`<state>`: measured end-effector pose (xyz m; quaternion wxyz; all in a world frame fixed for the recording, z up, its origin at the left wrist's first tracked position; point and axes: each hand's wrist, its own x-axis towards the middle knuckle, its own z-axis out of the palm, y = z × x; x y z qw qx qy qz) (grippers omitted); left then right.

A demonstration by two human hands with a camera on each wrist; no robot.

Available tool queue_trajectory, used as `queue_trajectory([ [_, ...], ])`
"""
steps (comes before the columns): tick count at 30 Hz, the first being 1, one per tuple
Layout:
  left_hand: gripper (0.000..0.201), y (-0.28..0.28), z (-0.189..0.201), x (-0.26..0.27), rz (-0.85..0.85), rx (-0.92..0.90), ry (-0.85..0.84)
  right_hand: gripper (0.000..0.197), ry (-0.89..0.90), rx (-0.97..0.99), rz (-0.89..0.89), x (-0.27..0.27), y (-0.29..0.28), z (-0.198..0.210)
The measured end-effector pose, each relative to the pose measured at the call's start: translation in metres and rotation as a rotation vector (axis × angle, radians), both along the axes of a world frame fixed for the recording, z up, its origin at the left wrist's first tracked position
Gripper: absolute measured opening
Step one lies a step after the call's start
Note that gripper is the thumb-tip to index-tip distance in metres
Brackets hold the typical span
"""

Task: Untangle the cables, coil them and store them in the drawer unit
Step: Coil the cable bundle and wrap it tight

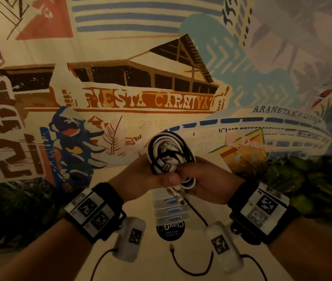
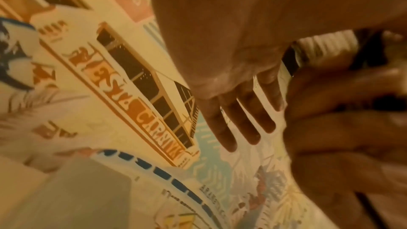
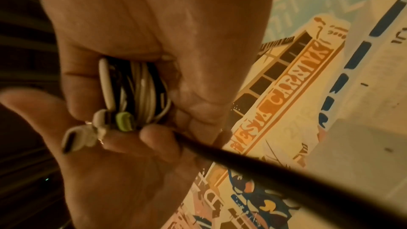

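In the head view both hands hold one tangled bundle of black and white cables (image 1: 170, 153) up in front of the wall. My left hand (image 1: 140, 175) grips it from the left, thumb pressed on its lower part. My right hand (image 1: 207, 179) has its fingers curled round the cables (image 3: 136, 90); white and greenish plugs (image 3: 124, 121) stick out below them. One black cable (image 1: 198, 218) hangs from the bundle to the table and ends in a plug (image 1: 170, 246). The small translucent drawer unit (image 1: 171, 209) stands shut right under the hands. In the left wrist view my fingers (image 2: 242, 119) lie fairly straight behind the bundle.
A round black sticker (image 1: 170, 230) lies on the pale table (image 1: 150, 260) in front of the drawer unit. Dark green plants (image 1: 313, 179) flank the table on both sides. A painted mural wall (image 1: 150, 102) rises close behind.
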<state>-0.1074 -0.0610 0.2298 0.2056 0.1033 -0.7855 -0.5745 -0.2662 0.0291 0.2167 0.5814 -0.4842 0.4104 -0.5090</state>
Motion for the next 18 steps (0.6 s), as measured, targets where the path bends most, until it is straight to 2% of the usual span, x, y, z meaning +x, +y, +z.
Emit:
queue_trajectory([
  [3, 0.057, 0.009, 0.003, -0.007, -0.069, 0.103, 0.113, 0.040, -0.191, -0.010, 0.094, 0.009, -0.001, -0.002],
  [5, 0.040, 0.011, 0.008, -0.008, -0.076, 0.134, 0.153, 0.055, -0.236, -0.042, 0.113, 0.008, -0.003, -0.003],
  [7, 0.034, 0.012, 0.011, -0.008, -0.081, 0.118, 0.152, 0.072, -0.209, -0.079, 0.169, 0.009, -0.005, 0.003],
  [11, 0.031, 0.013, 0.016, -0.009, -0.066, 0.141, 0.185, 0.051, -0.157, -0.091, 0.203, 0.007, -0.007, 0.009],
  [15, 0.031, 0.012, 0.017, -0.008, -0.037, 0.160, 0.172, 0.046, -0.096, -0.094, 0.191, 0.005, -0.006, 0.010],
  [18, 0.029, 0.005, 0.019, -0.006, -0.021, 0.089, 0.134, 0.044, 0.048, -0.028, 0.183, 0.005, -0.003, 0.004],
])
